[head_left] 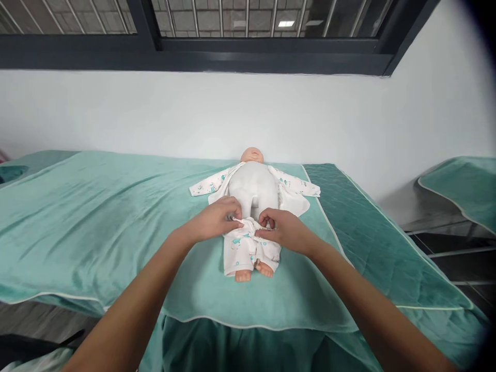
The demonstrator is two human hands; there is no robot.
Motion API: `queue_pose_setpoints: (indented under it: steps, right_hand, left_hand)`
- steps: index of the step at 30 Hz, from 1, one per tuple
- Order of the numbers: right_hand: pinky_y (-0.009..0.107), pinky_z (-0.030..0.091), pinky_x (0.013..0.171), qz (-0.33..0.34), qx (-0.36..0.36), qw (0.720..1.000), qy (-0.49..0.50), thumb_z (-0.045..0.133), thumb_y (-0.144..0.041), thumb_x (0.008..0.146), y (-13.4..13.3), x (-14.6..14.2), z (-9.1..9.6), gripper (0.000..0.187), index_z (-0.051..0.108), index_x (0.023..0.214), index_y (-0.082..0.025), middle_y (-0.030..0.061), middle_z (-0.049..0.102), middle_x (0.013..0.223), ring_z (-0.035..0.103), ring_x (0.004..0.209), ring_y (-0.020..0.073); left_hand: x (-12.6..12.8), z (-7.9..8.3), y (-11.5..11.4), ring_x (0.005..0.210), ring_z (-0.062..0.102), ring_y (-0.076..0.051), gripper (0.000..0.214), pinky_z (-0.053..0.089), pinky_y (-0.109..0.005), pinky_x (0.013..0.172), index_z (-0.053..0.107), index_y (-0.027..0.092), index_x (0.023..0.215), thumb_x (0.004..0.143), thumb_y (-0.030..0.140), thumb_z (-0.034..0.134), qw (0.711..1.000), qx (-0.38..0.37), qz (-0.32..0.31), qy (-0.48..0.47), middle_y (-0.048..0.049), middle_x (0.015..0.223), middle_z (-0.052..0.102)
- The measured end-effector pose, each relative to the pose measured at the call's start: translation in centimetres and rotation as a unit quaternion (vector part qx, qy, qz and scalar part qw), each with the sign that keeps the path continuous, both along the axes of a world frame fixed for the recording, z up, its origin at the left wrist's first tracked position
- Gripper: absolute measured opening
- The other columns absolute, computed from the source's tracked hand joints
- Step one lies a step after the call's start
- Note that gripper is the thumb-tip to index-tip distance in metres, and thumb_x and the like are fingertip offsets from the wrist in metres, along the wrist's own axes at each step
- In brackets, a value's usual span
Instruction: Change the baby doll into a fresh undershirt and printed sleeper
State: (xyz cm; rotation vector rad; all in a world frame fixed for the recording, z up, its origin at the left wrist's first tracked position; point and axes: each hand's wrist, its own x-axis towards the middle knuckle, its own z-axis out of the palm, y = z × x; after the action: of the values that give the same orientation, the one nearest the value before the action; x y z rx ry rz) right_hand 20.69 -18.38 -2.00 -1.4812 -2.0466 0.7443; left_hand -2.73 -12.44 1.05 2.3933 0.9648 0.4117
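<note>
A baby doll (253, 183) lies on its back on a green towel (116, 206), head toward the wall, white torso bare. A white printed romper (248, 248) covers its legs and lies spread open under its arms. My left hand (217, 218) pinches the romper's fabric at the doll's left hip side. My right hand (282, 227) grips the fabric at the other side of the waist. The two hands nearly touch. Both bare feet (253, 271) stick out of the trouser legs.
The towel covers a long bed against a white wall, with a darker quilted cover (372, 243) to the right. Another green-covered bed (461, 188) stands at the far right. A dark-framed barred window (232, 31) runs above. The bed's near edge drops off below the doll's feet.
</note>
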Motion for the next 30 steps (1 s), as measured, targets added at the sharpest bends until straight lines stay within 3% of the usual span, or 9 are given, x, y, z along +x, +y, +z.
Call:
queue_pose_setpoints:
  steps: [2, 5, 8, 10, 12, 16, 20, 25, 30]
  right_hand:
    - [0.016, 0.031, 0.067, 0.004, 0.002, 1.000, 0.015, 0.064, -0.045, 0.080, 0.0, -0.2, 0.2, 0.029, 0.060, 0.089, -0.018, -0.0020, 0.057, 0.081, 0.043, 0.074, 0.0042]
    - [0.016, 0.033, 0.067, -0.015, 0.012, 0.995, 0.096, 0.059, -0.045, 0.082, 0.2, -0.3, 0.4, 0.030, 0.055, 0.086, -0.015, -0.0007, 0.054, 0.079, 0.041, 0.072, 0.0038]
    - [0.015, 0.032, 0.061, -0.028, -0.012, 0.980, 0.197, 0.059, -0.050, 0.082, 0.7, -0.2, 0.7, 0.037, 0.051, 0.091, -0.015, -0.0008, 0.050, 0.076, 0.039, 0.068, 0.0033]
    - [0.015, 0.028, 0.057, -0.026, -0.032, 0.974, 0.225, 0.059, -0.055, 0.081, 1.2, 0.3, 0.8, 0.042, 0.051, 0.093, -0.016, -0.0017, 0.045, 0.072, 0.036, 0.064, 0.0027]
    - [0.015, 0.026, 0.055, -0.031, -0.050, 0.975, 0.217, 0.061, -0.060, 0.079, 1.8, 1.1, 0.8, 0.047, 0.052, 0.093, -0.016, -0.0019, 0.043, 0.070, 0.033, 0.061, 0.0023]
    - [0.015, 0.026, 0.056, -0.009, -0.112, 0.980, 0.164, 0.058, -0.067, 0.077, 3.2, 3.7, -0.5, 0.055, 0.052, 0.086, -0.013, -0.0005, 0.044, 0.071, 0.034, 0.063, 0.0026]
    - [0.015, 0.027, 0.059, 0.033, -0.128, 0.982, 0.135, 0.052, -0.069, 0.080, 4.6, 5.7, -2.6, 0.058, 0.045, 0.076, -0.011, -0.0006, 0.040, 0.069, 0.031, 0.066, 0.0029]
    - [0.016, 0.029, 0.063, -0.090, 0.013, 0.988, 0.127, 0.052, -0.065, 0.082, 7.9, 5.9, -1.6, 0.053, 0.050, 0.080, -0.012, -0.0003, 0.043, 0.072, 0.036, 0.069, 0.0038]
    - [0.017, 0.030, 0.066, -0.109, 0.099, 0.985, 0.085, 0.048, -0.060, 0.086, 12.3, 4.6, 0.7, 0.048, 0.056, 0.084, -0.013, -0.0002, 0.048, 0.073, 0.038, 0.070, 0.0044]
  left_hand:
    - [0.3, -0.4, -0.5, 0.096, 0.052, -0.011, 0.027, 0.040, -0.020, 0.085, 0.062, 0.016, 0.096, 0.086, 0.039, 0.051, 0.999, 0.029, 0.018, -0.021, -0.0043, 0.102, 0.060]
    - [1.0, -1.0, -1.1, 0.084, 0.051, -0.008, 0.024, 0.039, -0.018, 0.076, 0.057, 0.015, 0.096, 0.085, 0.034, 0.048, 0.995, 0.005, 0.068, -0.073, -0.0033, 0.094, 0.059]
    - [1.6, -0.8, -0.9, 0.079, 0.049, -0.006, 0.023, 0.039, -0.016, 0.070, 0.051, 0.015, 0.098, 0.078, 0.028, 0.052, 0.979, -0.095, 0.066, -0.170, -0.0020, 0.091, 0.055]
    - [1.6, -0.2, 0.0, 0.072, 0.047, -0.004, 0.033, 0.038, -0.015, 0.062, 0.051, 0.016, 0.106, 0.078, 0.034, 0.055, 0.957, -0.185, 0.053, -0.216, -0.0018, 0.089, 0.053]
    - [1.4, 0.3, 1.3, 0.065, 0.044, -0.004, 0.045, 0.034, -0.015, 0.055, 0.055, 0.017, 0.112, 0.077, 0.046, 0.060, 0.951, -0.231, 0.049, -0.197, -0.0020, 0.086, 0.052]
    - [1.0, -0.1, 4.3, 0.068, 0.048, -0.005, 0.044, 0.034, -0.016, 0.057, 0.066, 0.014, 0.098, 0.072, 0.049, 0.066, 0.978, -0.145, 0.082, -0.129, -0.0037, 0.084, 0.057]
    - [1.2, -1.4, 6.5, 0.072, 0.048, -0.006, 0.040, 0.035, -0.017, 0.063, 0.066, 0.013, 0.093, 0.076, 0.049, 0.061, 0.980, -0.079, 0.109, -0.148, -0.0031, 0.087, 0.060]
    - [2.7, -2.0, 8.6, 0.075, 0.045, -0.006, 0.033, 0.033, -0.017, 0.069, 0.061, 0.016, 0.097, 0.084, 0.045, 0.055, 0.965, 0.018, 0.168, -0.198, -0.0003, 0.083, 0.056]
    - [4.0, -1.7, 11.3, 0.072, 0.043, -0.007, 0.033, 0.028, -0.018, 0.067, 0.059, 0.016, 0.102, 0.088, 0.045, 0.052, 0.960, 0.089, 0.213, -0.157, -0.0014, 0.081, 0.056]
